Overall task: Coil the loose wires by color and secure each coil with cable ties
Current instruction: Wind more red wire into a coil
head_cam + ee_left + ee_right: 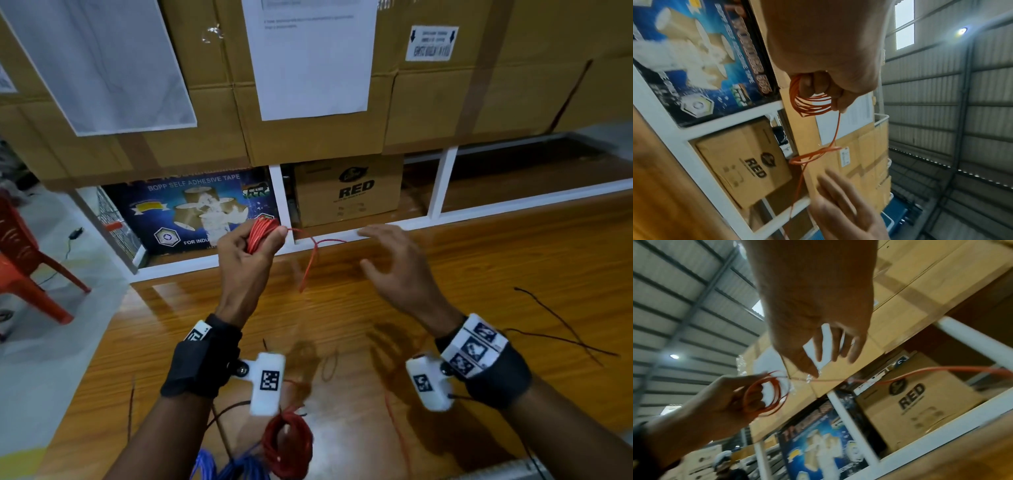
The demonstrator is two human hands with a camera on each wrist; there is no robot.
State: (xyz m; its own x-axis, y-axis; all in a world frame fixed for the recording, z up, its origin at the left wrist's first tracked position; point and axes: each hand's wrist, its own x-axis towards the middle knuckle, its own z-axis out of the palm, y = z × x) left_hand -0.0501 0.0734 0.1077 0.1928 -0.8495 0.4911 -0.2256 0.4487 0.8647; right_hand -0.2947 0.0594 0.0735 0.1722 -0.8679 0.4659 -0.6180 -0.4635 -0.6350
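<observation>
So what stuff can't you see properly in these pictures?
- Red coil on the table, head view: the left wrist camera covers its top, so a cable tie cannot be checked.
- Blue wires, head view: cut off by the bottom edge.
- Right hand, head view: motion-blurred; whether it touches the loose wire end is unclear.
- Orange-red coil, left wrist view: the left hand hides part of it.

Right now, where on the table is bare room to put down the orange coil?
Bare wood lies in the middle of the table, between the left hand holding the orange coil and the right hand, up to the white shelf edge. Crowded: the near edge with the red coil and blue wires; dark wires on the right.
</observation>
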